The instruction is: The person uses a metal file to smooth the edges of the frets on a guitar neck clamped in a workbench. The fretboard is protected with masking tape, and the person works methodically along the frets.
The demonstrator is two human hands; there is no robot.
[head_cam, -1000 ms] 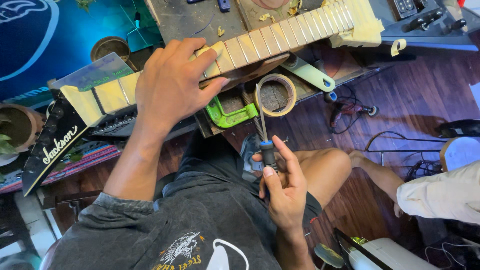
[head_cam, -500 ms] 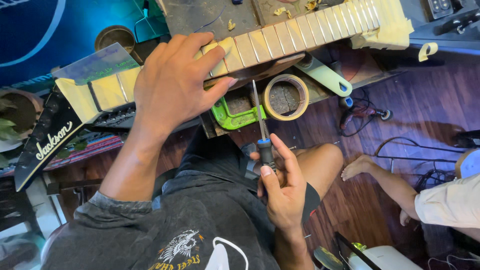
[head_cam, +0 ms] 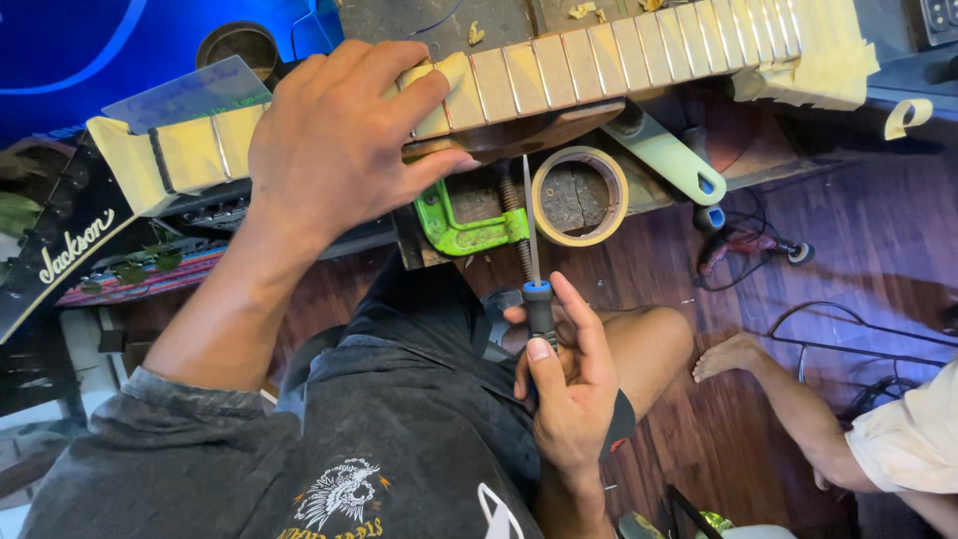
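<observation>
Right hand (head_cam: 569,384): fingers curled around the dark handle of a thin file (head_cam: 534,269), thumb laid along the grip, blue collar just above the thumb tip. Blade points straight up and away from the body, tip just below the underside of the guitar neck (head_cam: 599,65); contact between tip and neck can't be confirmed from this angle.

Left hand (head_cam: 334,150): palm down on the guitar neck, fingers draped over the fretboard, thumb hooked under the near edge. Clamped on the neck, pressing it down.

Guitar neck runs left to right across the top of the view, fretboard segments covered in cream masking tape (head_cam: 808,60), metal frets exposed between strips. Black headstock (head_cam: 60,250) sticks out at far left.

Below the neck on the table (head_cam: 429,20): green clamp (head_cam: 464,225) just left of the file blade, roll of masking tape (head_cam: 579,195) just right of it, nearly touching the blade. Pale green wrench-like handle (head_cam: 669,155) sits further right.

Person is seated, dark shirt, bare knee under the right hand. Wooden floor (head_cam: 818,250) to the right, with cables and another person's bare foot (head_cam: 728,354), well apart from the file.
</observation>
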